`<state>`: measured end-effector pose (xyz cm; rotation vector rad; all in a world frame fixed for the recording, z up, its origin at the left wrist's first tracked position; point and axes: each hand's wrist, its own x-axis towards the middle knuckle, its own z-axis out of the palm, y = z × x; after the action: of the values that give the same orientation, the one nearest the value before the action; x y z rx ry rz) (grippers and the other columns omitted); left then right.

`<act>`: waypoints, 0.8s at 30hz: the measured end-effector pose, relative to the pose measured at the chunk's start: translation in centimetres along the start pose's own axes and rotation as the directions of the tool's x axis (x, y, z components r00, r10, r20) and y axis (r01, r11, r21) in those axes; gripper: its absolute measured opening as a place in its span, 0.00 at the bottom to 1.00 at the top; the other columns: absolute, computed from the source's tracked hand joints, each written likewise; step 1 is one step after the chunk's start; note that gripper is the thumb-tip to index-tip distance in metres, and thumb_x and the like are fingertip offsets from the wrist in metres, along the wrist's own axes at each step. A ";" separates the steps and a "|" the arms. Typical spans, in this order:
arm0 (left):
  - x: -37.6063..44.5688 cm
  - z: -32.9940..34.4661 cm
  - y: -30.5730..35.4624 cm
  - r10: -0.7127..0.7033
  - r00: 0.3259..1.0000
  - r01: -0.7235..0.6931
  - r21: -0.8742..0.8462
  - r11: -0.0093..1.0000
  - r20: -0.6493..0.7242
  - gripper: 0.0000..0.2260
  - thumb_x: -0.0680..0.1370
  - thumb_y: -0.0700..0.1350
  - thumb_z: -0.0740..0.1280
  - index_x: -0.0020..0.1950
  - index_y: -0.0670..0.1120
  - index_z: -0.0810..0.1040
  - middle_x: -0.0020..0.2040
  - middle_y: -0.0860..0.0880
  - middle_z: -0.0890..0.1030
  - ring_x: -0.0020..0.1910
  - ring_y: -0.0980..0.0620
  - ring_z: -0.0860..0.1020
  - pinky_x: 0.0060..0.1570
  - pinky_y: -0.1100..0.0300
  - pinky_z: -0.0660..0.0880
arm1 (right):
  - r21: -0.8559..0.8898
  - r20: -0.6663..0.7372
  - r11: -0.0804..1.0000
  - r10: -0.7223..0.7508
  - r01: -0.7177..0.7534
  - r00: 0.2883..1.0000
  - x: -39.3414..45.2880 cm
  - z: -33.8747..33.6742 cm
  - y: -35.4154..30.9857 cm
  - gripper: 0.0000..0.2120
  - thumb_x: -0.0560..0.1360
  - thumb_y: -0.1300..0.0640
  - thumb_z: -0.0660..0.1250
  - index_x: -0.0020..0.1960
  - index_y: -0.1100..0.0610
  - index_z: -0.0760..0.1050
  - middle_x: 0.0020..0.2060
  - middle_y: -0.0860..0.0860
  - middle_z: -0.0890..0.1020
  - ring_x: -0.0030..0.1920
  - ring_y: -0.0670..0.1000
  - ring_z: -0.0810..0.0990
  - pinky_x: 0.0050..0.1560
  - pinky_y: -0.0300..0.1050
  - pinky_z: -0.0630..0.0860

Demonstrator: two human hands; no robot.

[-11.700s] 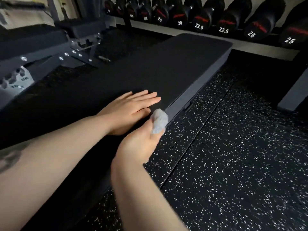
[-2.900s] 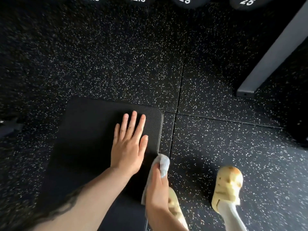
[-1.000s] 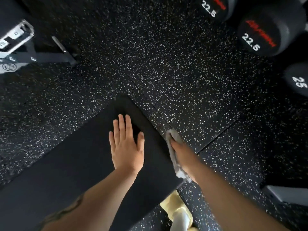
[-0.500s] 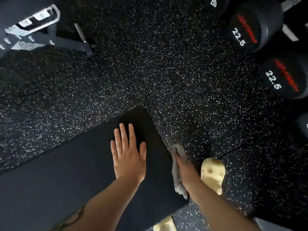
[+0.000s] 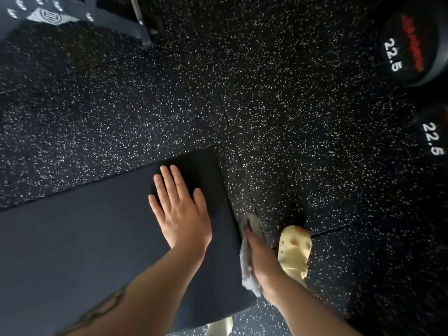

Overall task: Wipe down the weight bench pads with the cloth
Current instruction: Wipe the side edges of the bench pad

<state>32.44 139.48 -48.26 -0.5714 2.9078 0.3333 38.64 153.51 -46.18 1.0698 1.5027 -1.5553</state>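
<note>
The black bench pad [image 5: 84,238] runs from the left edge to its end near the middle of the view. My left hand [image 5: 180,212] lies flat on the pad's top near that end, fingers spread, holding nothing. My right hand [image 5: 260,258] presses a light grey cloth [image 5: 246,267] against the vertical end face of the pad. The cloth shows above my fingertips and below my palm; the rest is hidden behind the hand.
Black rubber floor [image 5: 266,117] with white flecks surrounds the bench. Two dumbbells marked 22.5 [image 5: 409,42] [image 5: 432,139] sit at the right edge. A metal bench frame [image 5: 80,15] is at the top left. My yellow shoe [image 5: 294,251] stands beside my right hand.
The view has shifted, so the pad end sits lower and to the right. My right hand with the cloth has stayed on the end face, sliding slightly along it. The left hand stays flat.
</note>
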 end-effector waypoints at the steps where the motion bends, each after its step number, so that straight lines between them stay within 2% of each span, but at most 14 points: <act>1: -0.1 0.1 0.1 -0.012 1.000 0.012 0.008 1.000 -0.011 0.29 0.78 0.55 0.39 0.78 0.49 0.40 0.78 0.53 0.41 0.77 0.53 0.41 0.74 0.52 0.38 | -0.031 0.036 0.999 0.014 -0.013 0.999 1.1 0.4 0.1 0.34 0.78 0.37 0.54 0.72 0.61 0.66 0.65 0.52 0.75 0.60 0.47 0.75 0.45 0.32 0.71; 3: -0.1 0.4 0.6 -0.044 0.999 0.044 0.015 0.999 -0.028 0.28 0.78 0.55 0.39 0.78 0.49 0.40 0.78 0.53 0.40 0.77 0.53 0.41 0.74 0.52 0.39 | -0.101 0.299 0.994 0.066 -0.037 0.952 2.6 0.6 -1.7 0.46 0.72 0.27 0.48 0.78 0.57 0.47 0.73 0.48 0.66 0.64 0.40 0.70 0.46 0.25 0.69; 4: -0.3 0.5 0.9 -0.063 0.997 0.064 0.018 0.998 -0.033 0.28 0.79 0.54 0.39 0.78 0.49 0.40 0.77 0.54 0.40 0.77 0.54 0.41 0.75 0.52 0.39 | -0.049 0.386 0.996 0.088 -0.075 0.918 2.9 1.7 -3.2 0.45 0.69 0.24 0.47 0.72 0.48 0.32 0.73 0.54 0.67 0.63 0.43 0.74 0.47 0.24 0.70; 5: -0.3 0.6 1.1 -0.078 0.996 0.079 0.022 0.997 -0.039 0.27 0.79 0.54 0.39 0.78 0.49 0.40 0.77 0.54 0.40 0.77 0.54 0.41 0.75 0.52 0.39 | 0.087 0.490 0.996 -0.030 -0.014 0.871 2.8 1.3 -3.6 0.50 0.71 0.25 0.49 0.75 0.66 0.57 0.61 0.61 0.79 0.55 0.47 0.81 0.45 0.28 0.75; 6: -0.4 0.6 1.3 -0.089 0.995 0.091 0.023 0.996 -0.046 0.27 0.79 0.53 0.40 0.78 0.50 0.39 0.77 0.54 0.39 0.77 0.54 0.41 0.74 0.52 0.39 | 0.197 0.558 0.980 -0.129 0.019 0.820 3.9 0.8 -4.4 0.31 0.76 0.30 0.51 0.48 0.59 0.72 0.36 0.57 0.85 0.38 0.47 0.84 0.34 0.30 0.75; 7: -0.3 0.7 1.5 -0.099 0.994 0.100 0.022 0.995 -0.050 0.27 0.79 0.53 0.40 0.77 0.50 0.39 0.77 0.55 0.39 0.77 0.54 0.41 0.74 0.53 0.38 | 0.179 0.580 0.980 -0.175 0.086 0.795 4.4 0.8 -5.6 0.23 0.79 0.37 0.53 0.44 0.55 0.72 0.22 0.48 0.79 0.28 0.43 0.79 0.26 0.30 0.71; 8: -0.2 0.8 1.6 -0.107 0.993 0.108 0.020 0.994 -0.052 0.27 0.79 0.53 0.40 0.77 0.51 0.39 0.77 0.55 0.39 0.77 0.55 0.41 0.74 0.53 0.38 | 0.102 0.412 0.987 -0.157 0.126 0.898 4.5 1.0 -6.6 0.19 0.81 0.41 0.55 0.42 0.54 0.72 0.17 0.43 0.75 0.24 0.41 0.76 0.24 0.31 0.70; 12: -0.1 0.7 1.6 -0.124 0.991 0.125 0.016 0.992 -0.048 0.27 0.78 0.55 0.40 0.77 0.51 0.40 0.77 0.56 0.41 0.77 0.54 0.43 0.75 0.51 0.40 | 0.042 0.235 0.998 -0.052 0.043 0.971 3.2 1.0 -2.4 0.21 0.76 0.34 0.55 0.42 0.51 0.74 0.26 0.46 0.80 0.21 0.39 0.76 0.23 0.29 0.70; 14: -0.1 0.7 1.8 -0.136 0.990 0.137 0.024 0.990 -0.049 0.28 0.78 0.55 0.41 0.78 0.50 0.43 0.78 0.54 0.43 0.78 0.53 0.45 0.75 0.50 0.43 | 0.006 0.294 0.996 0.083 -0.088 0.952 3.4 0.8 -0.1 0.30 0.69 0.30 0.55 0.42 0.57 0.75 0.27 0.49 0.81 0.26 0.40 0.78 0.27 0.31 0.72; 16: -0.1 0.7 1.9 -0.144 0.989 0.145 0.028 0.989 -0.045 0.28 0.79 0.54 0.42 0.78 0.49 0.44 0.78 0.53 0.45 0.78 0.52 0.47 0.75 0.49 0.44 | -0.108 0.507 0.982 0.187 -0.154 0.842 3.5 1.1 -0.9 0.40 0.72 0.30 0.53 0.51 0.69 0.76 0.41 0.62 0.83 0.44 0.42 0.83 0.43 0.34 0.77; 17: -0.1 0.8 1.9 -0.148 0.988 0.150 0.030 0.988 -0.046 0.28 0.79 0.54 0.42 0.78 0.49 0.44 0.78 0.54 0.45 0.78 0.52 0.47 0.75 0.49 0.44 | -0.090 0.565 0.988 0.156 -0.127 0.810 3.3 1.3 -2.3 0.41 0.75 0.32 0.52 0.55 0.72 0.72 0.49 0.69 0.79 0.52 0.41 0.81 0.49 0.35 0.77; 18: -0.2 0.8 1.9 -0.154 0.987 0.155 0.030 0.987 -0.046 0.28 0.79 0.54 0.42 0.78 0.50 0.44 0.78 0.54 0.45 0.78 0.52 0.47 0.75 0.49 0.44 | -0.063 0.566 0.991 0.130 -0.115 0.814 3.6 1.6 -3.9 0.32 0.79 0.37 0.52 0.57 0.67 0.73 0.52 0.68 0.79 0.48 0.40 0.81 0.45 0.36 0.77; 21: 0.0 0.8 1.9 -0.150 0.988 0.152 0.030 0.988 -0.046 0.28 0.79 0.55 0.42 0.79 0.49 0.45 0.78 0.54 0.44 0.78 0.52 0.47 0.75 0.49 0.44 | 0.032 0.404 0.997 -0.082 0.076 0.911 4.7 2.0 -8.9 0.16 0.82 0.41 0.52 0.46 0.50 0.70 0.25 0.54 0.77 0.18 0.45 0.73 0.19 0.37 0.67; 24: 0.1 0.5 1.7 -0.132 0.991 0.132 0.023 0.991 -0.017 0.28 0.78 0.56 0.42 0.78 0.50 0.44 0.77 0.55 0.42 0.78 0.52 0.45 0.74 0.49 0.43 | 0.008 0.340 0.987 -0.153 0.160 0.928 4.9 2.9 -10.1 0.14 0.83 0.44 0.53 0.45 0.47 0.72 0.31 0.53 0.79 0.30 0.46 0.80 0.31 0.37 0.77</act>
<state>31.78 141.06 -48.45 -0.7615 2.8659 0.2763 27.26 151.58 -46.64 0.6381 1.3843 -1.7281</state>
